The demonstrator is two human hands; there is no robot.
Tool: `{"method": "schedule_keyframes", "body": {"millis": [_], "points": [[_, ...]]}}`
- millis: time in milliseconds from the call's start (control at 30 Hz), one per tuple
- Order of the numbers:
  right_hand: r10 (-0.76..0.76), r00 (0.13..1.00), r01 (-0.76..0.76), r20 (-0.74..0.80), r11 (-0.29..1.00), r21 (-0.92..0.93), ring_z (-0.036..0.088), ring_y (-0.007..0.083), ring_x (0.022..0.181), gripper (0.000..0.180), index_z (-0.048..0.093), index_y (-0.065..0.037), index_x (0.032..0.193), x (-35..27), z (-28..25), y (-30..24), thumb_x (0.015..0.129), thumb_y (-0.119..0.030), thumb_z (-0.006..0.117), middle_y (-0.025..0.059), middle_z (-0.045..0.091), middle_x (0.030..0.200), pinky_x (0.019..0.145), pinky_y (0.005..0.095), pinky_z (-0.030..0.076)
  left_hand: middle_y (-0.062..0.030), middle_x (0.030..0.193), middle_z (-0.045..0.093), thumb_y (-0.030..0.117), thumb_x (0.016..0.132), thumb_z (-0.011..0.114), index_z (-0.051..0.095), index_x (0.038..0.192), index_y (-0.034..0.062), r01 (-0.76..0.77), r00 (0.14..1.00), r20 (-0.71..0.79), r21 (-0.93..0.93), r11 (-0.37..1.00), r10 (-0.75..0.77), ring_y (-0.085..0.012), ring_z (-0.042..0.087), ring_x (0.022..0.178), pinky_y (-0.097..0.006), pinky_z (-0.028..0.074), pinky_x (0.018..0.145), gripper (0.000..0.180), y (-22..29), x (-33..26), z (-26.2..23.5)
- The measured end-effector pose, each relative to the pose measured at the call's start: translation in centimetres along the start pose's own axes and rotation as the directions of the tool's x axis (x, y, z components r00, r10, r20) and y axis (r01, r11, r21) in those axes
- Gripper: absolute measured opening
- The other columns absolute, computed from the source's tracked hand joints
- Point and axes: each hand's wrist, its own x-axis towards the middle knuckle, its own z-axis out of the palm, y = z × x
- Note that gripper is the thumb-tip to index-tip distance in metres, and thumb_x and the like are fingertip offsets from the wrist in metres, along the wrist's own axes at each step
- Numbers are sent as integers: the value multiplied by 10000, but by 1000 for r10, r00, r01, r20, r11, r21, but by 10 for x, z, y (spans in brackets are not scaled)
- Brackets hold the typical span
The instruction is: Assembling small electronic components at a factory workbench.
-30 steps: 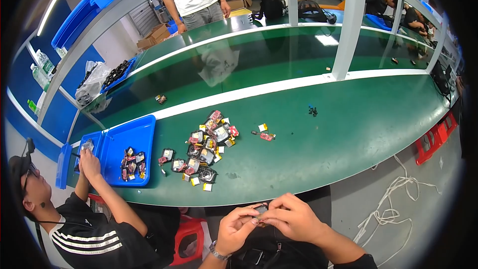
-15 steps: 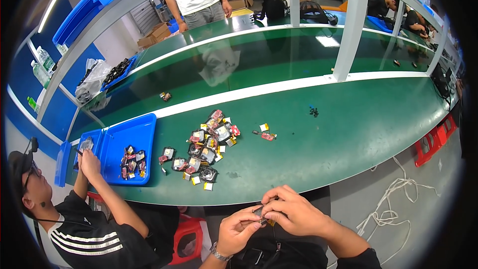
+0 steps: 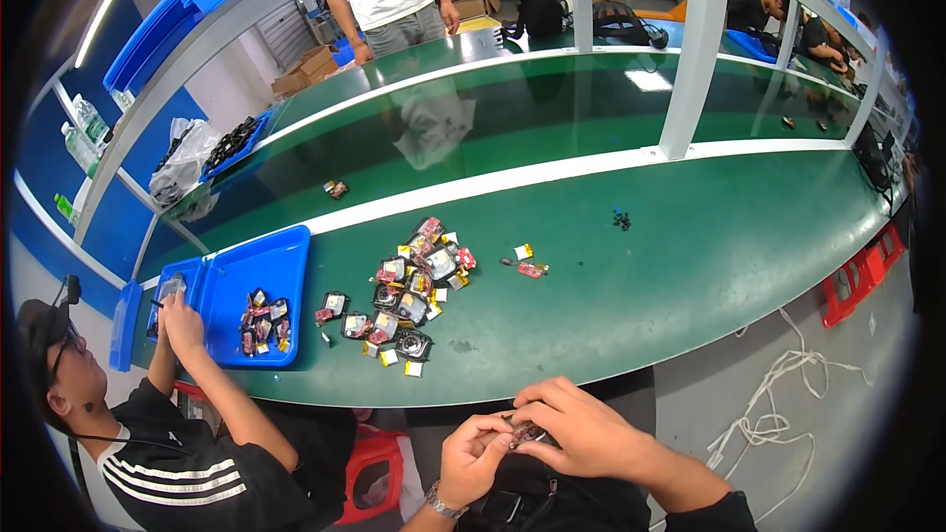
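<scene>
Just past the table's near edge, above my lap, I hold a small dark electronic device (image 3: 527, 432) in both hands. My left hand (image 3: 473, 460) pinches one end between thumb and fingers. My right hand (image 3: 583, 431) is curled over the other end, hiding much of it. On the green table (image 3: 552, 325), ahead and to the left, lies a heap of black device housings (image 3: 409, 286) with red circuit boards and silvery battery cells with yellow ends. A loose red circuit board (image 3: 532, 271) and battery cell (image 3: 523, 251) lie right of the heap.
A blue tray (image 3: 296, 276) with several red boards stands at the left, by a co-worker (image 3: 187, 443) whose hands hold something small. Tiny dark parts (image 3: 622, 221) lie farther right. A white rail (image 3: 473, 180) and post (image 3: 685, 69) border the table's far side.
My right hand has tipped forward over the device, and its fingers now cover more of it. Small parts beyond the rail have shifted slightly right. The co-worker's hands have moved a little.
</scene>
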Motion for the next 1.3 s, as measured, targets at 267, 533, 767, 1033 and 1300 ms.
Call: {"method": "schedule_keyframes", "body": {"millis": [267,533,767,1033,1300], "points": [[-134,931,14,-339,942,-335,628,233,933,240,690,-50,982,-8,31,2,764,-98,778,56,639,1007,797,358,532,-198,1276,626,-34,988,596,537,1231,-65,99,991,-90,-45,994,-102,-217,682,1069,-357,621,889,252,3,0,3],[-172,938,68,-300,942,-327,613,234,825,251,686,-70,931,-5,24,9,709,-81,802,44,626,913,712,339,512,-198,1320,612,-27,1002,571,515,1277,-52,116,992,-36,-78,990,-119,-220,650,1143,-359,605,923,282,-3,-2,1],[-34,990,-4,-136,964,-267,579,250,906,195,704,-92,889,-4,13,7,719,-77,798,58,594,982,753,359,501,-220,1376,584,-5,1022,541,519,1241,-42,96,995,-16,-67,993,-97,-233,640,1175,-364,593,943,223,-2,-2,4],[-27,953,-8,-302,994,-113,569,318,1069,178,716,-64,907,-7,26,6,747,-70,794,102,611,1169,887,406,507,-255,1413,549,18,1042,517,509,1241,-29,106,994,21,-183,977,-103,-262,618,1222,-379,582,969,204,-10,-3,-5],[48,946,-53,-322,999,-6,544,326,1141,157,720,-57,924,-7,29,2,784,-70,790,96,610,1248,936,411,497,-291,1421,530,11,1036,529,502,1249,-18,126,992,60,-311,942,-113,-293,618,1228,-392,575,984,217,-15,-4,-10]]}}
